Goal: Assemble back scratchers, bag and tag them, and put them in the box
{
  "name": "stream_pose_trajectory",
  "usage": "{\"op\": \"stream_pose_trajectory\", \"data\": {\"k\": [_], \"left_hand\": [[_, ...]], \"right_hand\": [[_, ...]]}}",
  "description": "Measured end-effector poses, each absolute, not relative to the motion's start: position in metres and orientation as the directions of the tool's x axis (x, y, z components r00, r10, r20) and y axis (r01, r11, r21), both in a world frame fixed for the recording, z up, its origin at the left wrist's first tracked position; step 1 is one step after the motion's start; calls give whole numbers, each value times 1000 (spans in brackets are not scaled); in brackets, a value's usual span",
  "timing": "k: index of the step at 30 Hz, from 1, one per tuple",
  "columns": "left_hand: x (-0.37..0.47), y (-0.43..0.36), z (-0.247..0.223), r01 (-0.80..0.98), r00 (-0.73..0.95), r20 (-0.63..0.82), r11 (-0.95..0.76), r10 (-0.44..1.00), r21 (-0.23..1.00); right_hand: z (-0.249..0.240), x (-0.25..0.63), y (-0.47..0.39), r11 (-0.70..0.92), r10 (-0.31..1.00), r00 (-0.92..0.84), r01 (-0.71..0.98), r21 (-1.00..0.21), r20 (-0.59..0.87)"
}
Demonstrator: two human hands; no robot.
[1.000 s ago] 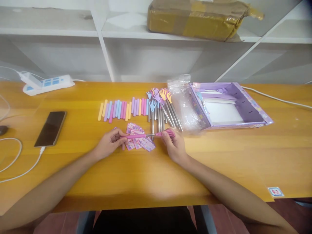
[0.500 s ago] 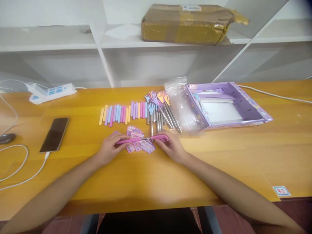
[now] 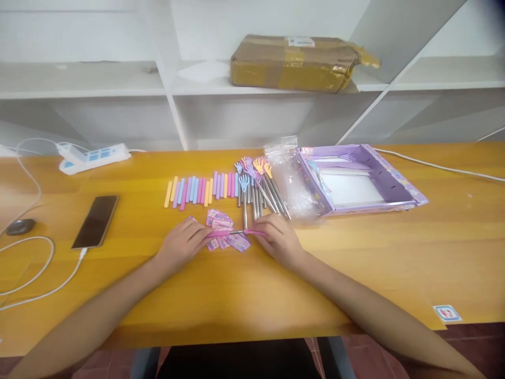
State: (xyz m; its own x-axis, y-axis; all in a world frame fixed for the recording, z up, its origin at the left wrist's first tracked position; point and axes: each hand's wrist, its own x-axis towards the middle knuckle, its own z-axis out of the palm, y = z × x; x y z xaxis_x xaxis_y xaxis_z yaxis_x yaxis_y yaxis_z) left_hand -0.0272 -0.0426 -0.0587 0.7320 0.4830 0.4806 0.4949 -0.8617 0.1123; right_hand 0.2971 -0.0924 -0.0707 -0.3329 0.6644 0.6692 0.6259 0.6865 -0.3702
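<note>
A pink back scratcher (image 3: pixel 236 232) with a short metal shaft lies level between my two hands. My left hand (image 3: pixel 182 242) is closed around its pink handle. At the other end, my right hand (image 3: pixel 281 238) grips the pink claw head, which its fingers partly cover. Under and behind the scratcher, small printed cards (image 3: pixel 221 218) are spread on the table. Further back lies a pile of back scratchers (image 3: pixel 252 181) with blue, purple, yellow and pink claw heads and bare metal shafts. To their left is a row of coloured handle tubes (image 3: pixel 197 189).
A clear plastic bag (image 3: pixel 290 184) lies beside a purple open box (image 3: pixel 355 179) holding a purple scratcher. On the left are a phone (image 3: pixel 96 221) on a cable, a black mouse (image 3: pixel 20 227) and a power strip (image 3: pixel 97 158). A taped carton (image 3: pixel 294 66) sits on the shelf.
The view has tilted up slightly. My left hand has slid right along the handle, covering more of it, and my right fingers now wrap over the claw head.
</note>
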Motion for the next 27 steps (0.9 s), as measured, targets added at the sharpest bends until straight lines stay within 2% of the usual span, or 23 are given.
{"op": "stream_pose_trajectory", "data": {"k": [5, 8, 12, 18, 22, 27], "left_hand": [[-27, -57, -33, 458, 801, 457, -888, 388, -49], [-28, -67, -19, 464, 806, 456, -881, 377, -93], [-29, -77, -7, 482, 805, 445, -870, 391, -108], [-55, -79, 2, 531, 800, 448, -818, 398, -222], [-114, -73, 2, 609, 761, 456, -749, 461, -260], [-186, -72, -9, 623, 767, 419, -721, 487, -303]], "right_hand": [[-49, 306, -106, 696, 621, -518, 709, -111, 588], [-34, 306, -119, 676, 611, -557, 737, -5, 562], [-25, 305, -134, 637, 629, -509, 771, -14, 587], [-28, 334, -146, 542, 611, -407, 840, 16, 679], [-42, 404, -158, 429, 574, -339, 900, 79, 746], [-65, 508, -187, 280, 614, -251, 956, 91, 749]]}}
